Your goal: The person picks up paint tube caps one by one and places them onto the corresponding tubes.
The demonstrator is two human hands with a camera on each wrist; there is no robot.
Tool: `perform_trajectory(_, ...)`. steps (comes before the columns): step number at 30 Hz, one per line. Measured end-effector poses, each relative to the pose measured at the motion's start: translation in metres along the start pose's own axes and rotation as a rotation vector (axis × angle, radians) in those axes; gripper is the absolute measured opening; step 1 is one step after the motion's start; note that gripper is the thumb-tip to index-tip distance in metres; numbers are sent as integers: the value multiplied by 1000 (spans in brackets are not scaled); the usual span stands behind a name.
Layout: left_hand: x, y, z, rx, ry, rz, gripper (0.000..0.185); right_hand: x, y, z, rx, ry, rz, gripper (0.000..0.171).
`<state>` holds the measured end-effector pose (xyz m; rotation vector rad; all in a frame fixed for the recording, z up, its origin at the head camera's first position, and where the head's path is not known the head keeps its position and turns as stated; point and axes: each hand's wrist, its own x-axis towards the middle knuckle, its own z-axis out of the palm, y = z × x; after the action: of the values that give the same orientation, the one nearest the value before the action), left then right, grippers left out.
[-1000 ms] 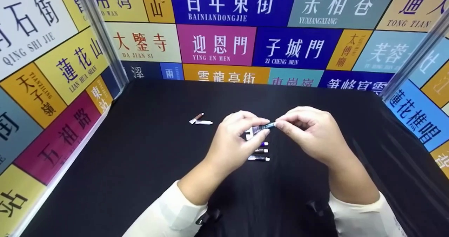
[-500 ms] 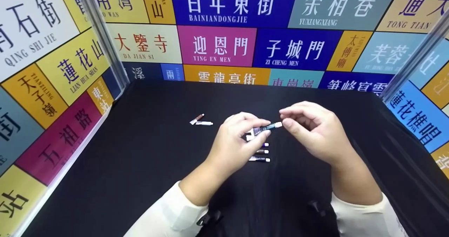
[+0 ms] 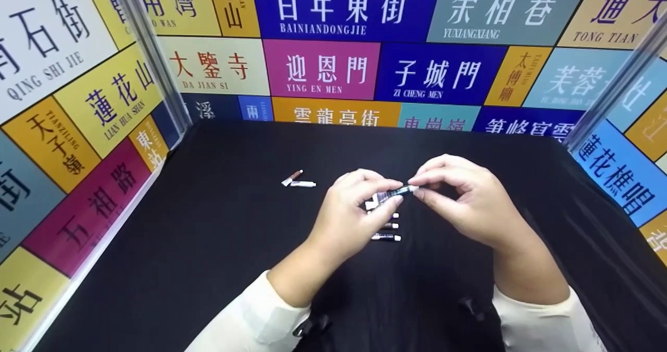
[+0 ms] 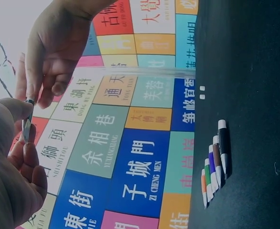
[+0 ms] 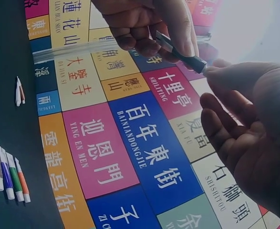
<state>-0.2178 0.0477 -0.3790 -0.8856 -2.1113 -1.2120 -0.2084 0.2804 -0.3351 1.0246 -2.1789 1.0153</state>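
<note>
A small dark paint tube (image 3: 400, 191) with a white cap (image 3: 415, 189) is raised above the black table. My left hand (image 3: 351, 206) pinches its body between thumb and fingers. At the capped end, thumb and fingertips of my right hand (image 3: 464, 201) pinch the cap. In the right wrist view the tube (image 5: 185, 53) slants from the left hand down to the right thumb. Below the hands lies a row of several capped tubes, among them a black tube (image 4: 223, 148), a purple tube (image 5: 6, 174), a green tube (image 5: 14, 174) and an orange tube (image 5: 22, 179); the left hand partly hides this row in the head view.
Left of the hands, a reddish-brown tube (image 3: 295, 176) and a whitish tube (image 3: 303, 184) lie on the black tablecloth (image 3: 219, 227). Two small white pieces (image 4: 202, 92) are on the cloth in the left wrist view. Panels with street names (image 3: 323, 69) enclose the table's back and sides.
Half a second ago the right fingers had spread and drawn back from the cap; now they have closed on it again. The left hand keeps hold of the tube in almost the same place.
</note>
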Motion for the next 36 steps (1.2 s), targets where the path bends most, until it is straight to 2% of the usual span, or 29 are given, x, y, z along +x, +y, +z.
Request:
perform_trajectory(8,0,1,1,5,-3,2,19,-2,0,2,-85,-12,135,15)
perform_trajectory(13,-1,0,1,13,2,6,19,-2,1,2,-76,-8,155,14)
perform_trajectory(20,-1,0,1,7,8,-7,19,-1,1,0,2,36,114,22)
perform_trajectory(27,0,0,0,-15,11,-19,20,0,4,-1,35,26,1,34)
perform_trajectory(32,0,1,0,-31,16,-19,20,0,4,0,22,12,-16,31)
perform_trajectory(36,-1,1,0,-30,7,-14,19,-1,3,1,-23,2,12,25)
